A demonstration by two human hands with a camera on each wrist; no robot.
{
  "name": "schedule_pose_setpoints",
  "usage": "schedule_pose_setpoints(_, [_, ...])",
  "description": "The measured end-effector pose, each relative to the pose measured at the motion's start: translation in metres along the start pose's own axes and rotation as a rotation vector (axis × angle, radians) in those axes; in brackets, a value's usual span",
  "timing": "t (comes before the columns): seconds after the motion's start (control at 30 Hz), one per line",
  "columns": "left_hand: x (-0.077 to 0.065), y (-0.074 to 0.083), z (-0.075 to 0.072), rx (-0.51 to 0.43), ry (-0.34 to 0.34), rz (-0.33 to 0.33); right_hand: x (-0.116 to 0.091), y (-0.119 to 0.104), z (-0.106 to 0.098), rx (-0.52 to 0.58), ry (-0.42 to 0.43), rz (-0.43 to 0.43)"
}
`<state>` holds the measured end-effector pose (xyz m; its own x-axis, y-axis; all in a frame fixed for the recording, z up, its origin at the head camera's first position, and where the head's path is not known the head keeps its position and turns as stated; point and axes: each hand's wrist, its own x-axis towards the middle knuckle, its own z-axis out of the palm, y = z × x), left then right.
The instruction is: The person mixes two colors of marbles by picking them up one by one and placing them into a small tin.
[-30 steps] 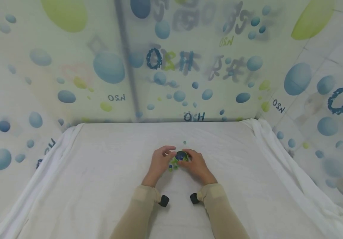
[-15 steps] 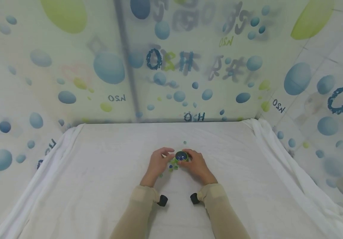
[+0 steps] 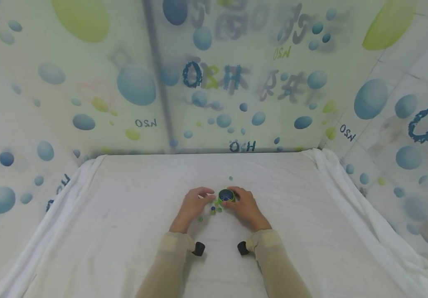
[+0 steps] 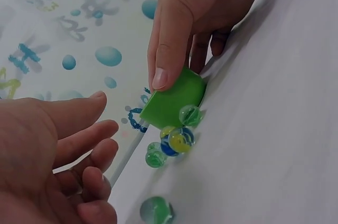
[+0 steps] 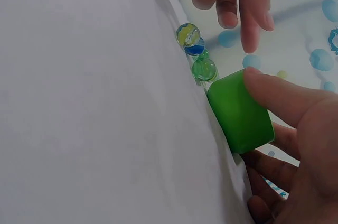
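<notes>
Gripping the cup (image 4: 179,97) with thumb on its near side and fingers round the far one, your right hand (image 3: 247,205) keeps it upright on the white cloth (image 3: 124,207), rim up. Your left hand (image 3: 193,205) holds nothing: its fingers are loosely bent, near the cup's left wall but apart from it. The relation that matters is this: most of the loose marbles (image 4: 181,139) lie bunched just outside the cup, on its left and towards you, between the two hands. Your left hand is the nearer free one, with the bunch just to the right of its fingertips (being round, they have no long axis to line up with).

Count one cup and at least five marbles in the bunch; they overlap, so the exact number is unclear. Two more lie alone: a green marble (image 3: 200,219) nearer you and a far marble (image 3: 230,178) beyond the cup. The cup's contents are too dark to count.
</notes>
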<state>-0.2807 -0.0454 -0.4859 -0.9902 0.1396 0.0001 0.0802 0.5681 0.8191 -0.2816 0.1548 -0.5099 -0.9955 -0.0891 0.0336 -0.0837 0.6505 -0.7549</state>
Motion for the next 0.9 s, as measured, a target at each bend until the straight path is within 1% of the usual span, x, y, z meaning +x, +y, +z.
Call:
schedule_pose_setpoints(0.1, [-0.001, -0.002, -0.004, 0.007, -0.006, -0.017, 0.0, 0.0, 0.0, -0.007, -0.004, -0.008])
schedule_pose_setpoints(0.23, [-0.002, -0.003, -0.009, 0.025, -0.03, -0.014, 0.0, 0.0, -0.001, -0.01, -0.009, -0.018])
schedule_pose_setpoints(0.43, [-0.004, -0.007, -0.015, 0.049, -0.137, -0.027, -0.001, 0.0, -0.001, -0.003, -0.008, -0.018])
schedule_pose_setpoints(0.57, [-0.006, -0.007, -0.02, 0.039, -0.199, -0.031, 0.0, 0.0, -0.001, -0.006, -0.008, -0.017])
schedule_pose_setpoints(0.73, [-0.009, -0.009, -0.025, 0.035, -0.269, 0.002, -0.001, -0.001, -0.001, -0.004, -0.004, -0.022])
schedule_pose_setpoints(0.9, [-0.01, -0.013, -0.03, 0.056, -0.313, 0.023, -0.001, 0.0, 0.0, -0.009, -0.006, -0.015])
